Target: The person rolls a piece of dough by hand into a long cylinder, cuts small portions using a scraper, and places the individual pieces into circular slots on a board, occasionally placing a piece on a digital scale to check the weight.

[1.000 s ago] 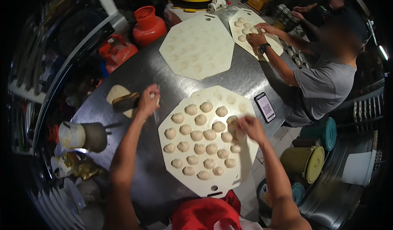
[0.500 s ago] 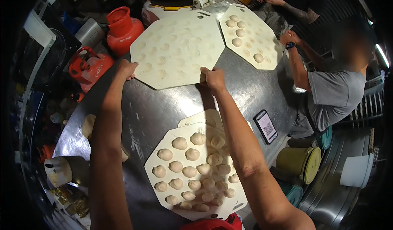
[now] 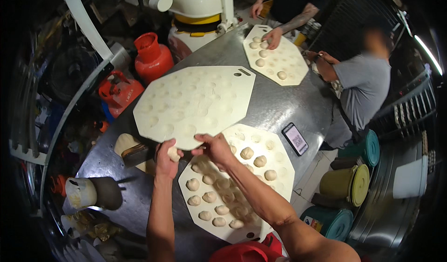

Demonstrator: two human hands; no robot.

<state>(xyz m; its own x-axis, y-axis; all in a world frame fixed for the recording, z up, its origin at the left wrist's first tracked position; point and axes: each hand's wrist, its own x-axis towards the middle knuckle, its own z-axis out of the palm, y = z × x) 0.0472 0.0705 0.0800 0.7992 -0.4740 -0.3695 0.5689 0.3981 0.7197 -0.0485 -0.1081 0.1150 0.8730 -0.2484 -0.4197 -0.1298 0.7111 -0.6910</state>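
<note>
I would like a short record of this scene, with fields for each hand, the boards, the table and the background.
Left hand: holds a dough piece
Right hand: at the near edge of the dimpled board
Near board: pale, octagonal, bears many dough balls
Far board: several dough balls, another person's hand over it
Table: metal, with a phone toward the right
Background: two red gas cylinders, white-and-yellow machine

Downward fisheye view, head height

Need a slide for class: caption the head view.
Left hand holding dough, right hand at the edge of a dimpled board.
</note>
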